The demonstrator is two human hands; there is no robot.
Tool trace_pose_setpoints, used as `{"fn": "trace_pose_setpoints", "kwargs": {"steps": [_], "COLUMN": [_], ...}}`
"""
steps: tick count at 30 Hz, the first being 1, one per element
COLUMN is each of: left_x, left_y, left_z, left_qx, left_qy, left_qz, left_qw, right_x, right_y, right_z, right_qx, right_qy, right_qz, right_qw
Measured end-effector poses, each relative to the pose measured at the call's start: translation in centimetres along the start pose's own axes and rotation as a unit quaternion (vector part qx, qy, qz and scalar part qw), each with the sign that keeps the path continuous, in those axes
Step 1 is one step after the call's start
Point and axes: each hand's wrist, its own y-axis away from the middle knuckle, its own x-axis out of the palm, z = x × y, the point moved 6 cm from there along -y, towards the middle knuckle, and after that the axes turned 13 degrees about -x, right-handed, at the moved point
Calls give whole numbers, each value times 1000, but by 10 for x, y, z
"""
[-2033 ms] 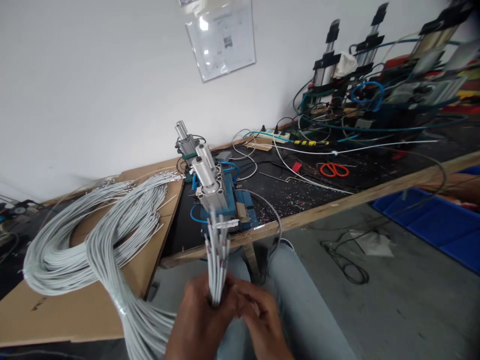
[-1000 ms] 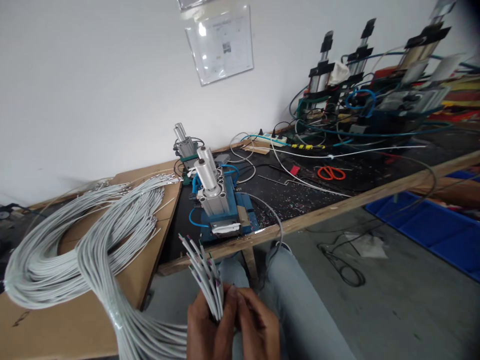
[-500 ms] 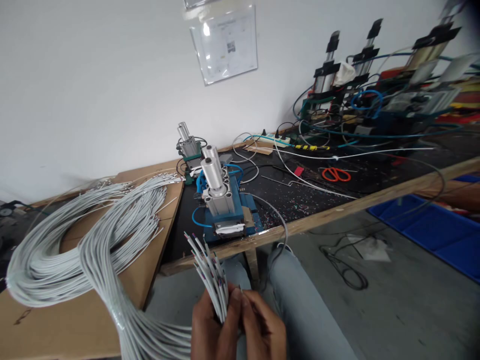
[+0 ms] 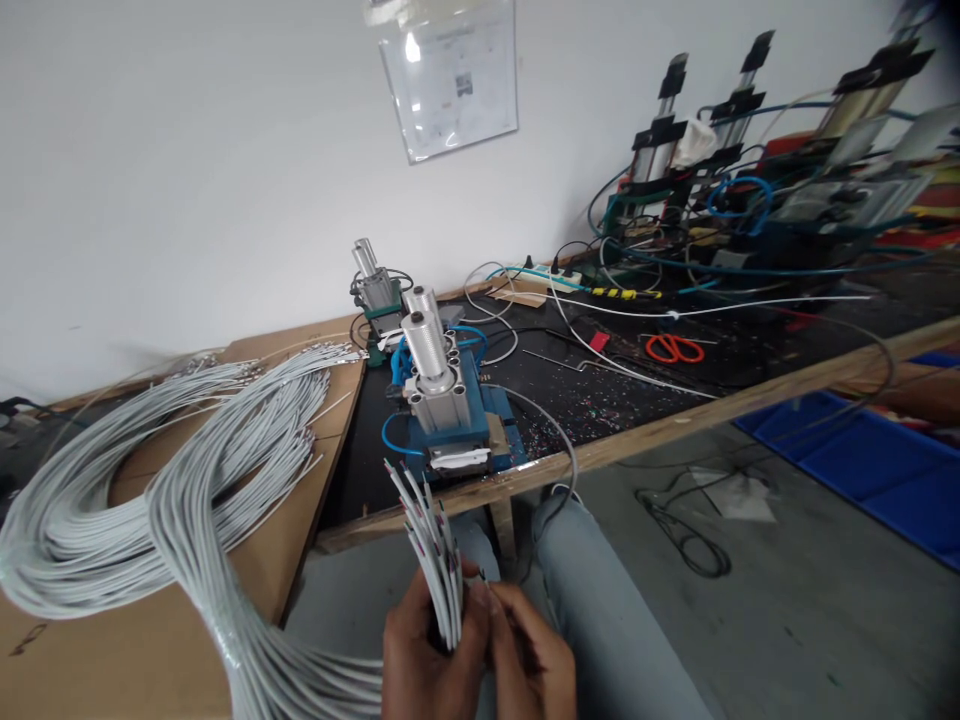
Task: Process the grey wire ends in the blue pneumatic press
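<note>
My left hand (image 4: 420, 655) is wrapped round a bundle of thin grey cables (image 4: 433, 550) whose stripped ends fan upward, showing coloured inner wires. My right hand (image 4: 536, 660) is closed beside it, its fingertips pinching at the bundle near the left thumb. The cables trail down and left into a large grey coil (image 4: 157, 480) lying on brown cardboard (image 4: 90, 650). Just beyond the cable ends, a small blue pneumatic press (image 4: 442, 420) with a silver cylinder stands at the bench's front edge. Both hands hover over my knees (image 4: 600, 600) in light jeans.
The black-topped bench (image 4: 675, 410) carries orange scissors (image 4: 675, 348), a power strip (image 4: 544, 277), loose cables and bigger pneumatic machines (image 4: 750, 190) at the far right. Blue bins (image 4: 862, 450) sit on the concrete floor under it. A laminated sheet (image 4: 450, 80) hangs on the white wall.
Two seconds ago the cable ends stood upright against the press; they have since been drawn back and tilted left. The right fingers shifted along the bundle, and the view moved slightly.
</note>
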Motion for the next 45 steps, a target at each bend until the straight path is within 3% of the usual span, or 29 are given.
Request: {"fn": "trace_pose_setpoints", "kwargs": {"steps": [7,12,17,21,24,29,39,45], "left_x": [8,14,14,8,5,7,8,0], "left_y": [0,-3,-5,-6,-9,-18,-22,-25], "left_z": [-20,-22,-22,-21,-21,-18,-14,-26], "left_qx": [-14,-40,-43,-66,-70,-71,-86,-45], "left_qy": [16,56,50,63,58,44,84,224], "left_qz": [27,65,71,22,9,48,10,-67], "left_qw": [999,996,995,996,996,995,993,971], "right_x": [-3,-16,-41,-29,-24,-21,-18,-16], "right_y": [-14,-23,-29,-43,-51,-55,-61,-71], "right_z": [9,14,12,33,42,49,46,35], "right_qx": [-40,-84,-150,-288,-326,-355,-341,-341], "right_qy": [13,66,77,15,56,83,91,104], "right_qz": [56,119,94,243,287,274,274,247], "right_qw": [998,987,981,926,899,890,895,901]}}
